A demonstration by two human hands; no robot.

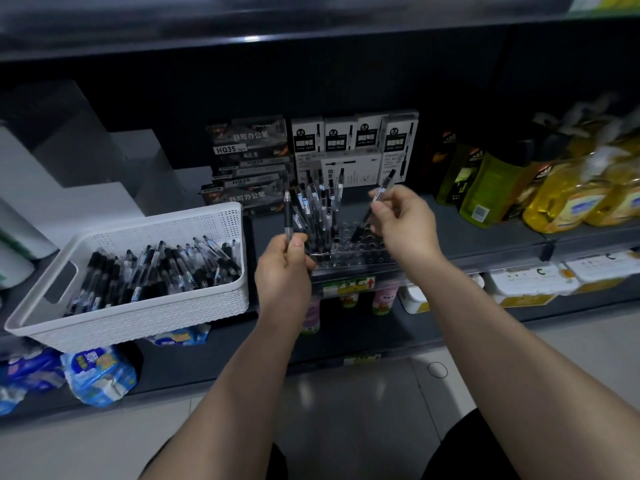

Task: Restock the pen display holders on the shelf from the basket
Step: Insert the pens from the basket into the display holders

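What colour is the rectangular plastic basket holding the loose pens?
The rectangular plastic basket is white, woven-textured; clearest in the head view.

A dark grey shop shelf runs across the view, backed by a black rear panel. Above it the front edge of an upper shelf is blurred and carries a small bright glint of light. A lower shelf of the same grey juts out beneath, just above the floor. The floor is pale grey, glossy tile with soft reflections and a round mark near the shelf's foot. The lighting is dim and cool overall.
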